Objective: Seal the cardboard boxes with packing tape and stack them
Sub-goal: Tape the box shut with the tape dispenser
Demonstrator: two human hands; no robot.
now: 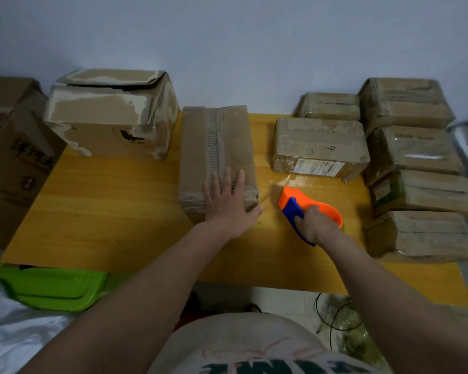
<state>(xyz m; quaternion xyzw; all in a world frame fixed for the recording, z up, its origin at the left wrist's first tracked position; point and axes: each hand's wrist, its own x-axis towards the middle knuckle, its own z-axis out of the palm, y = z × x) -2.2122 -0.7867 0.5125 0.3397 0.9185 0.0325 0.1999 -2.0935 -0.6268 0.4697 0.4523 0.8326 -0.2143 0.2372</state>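
Observation:
A long flat cardboard box (216,141) lies in the middle of the yellow wooden table (106,201), its closed flaps meeting along a worn centre seam. My left hand (229,203) presses flat on its near end with straight, spread fingers. Just right of the box, my right hand (318,225) grips the blue handle of an orange tape dispenser (308,207). A strip of clear tape (289,182) stretches from the dispenser toward the box's near right corner.
A big battered box (111,117) stands at the back left, and another large one (14,157) at the far left. Several taped boxes (416,171) are stacked at the right, with one marked "4" (319,147) in front of them. A green lid (52,287) lies below the table's left edge.

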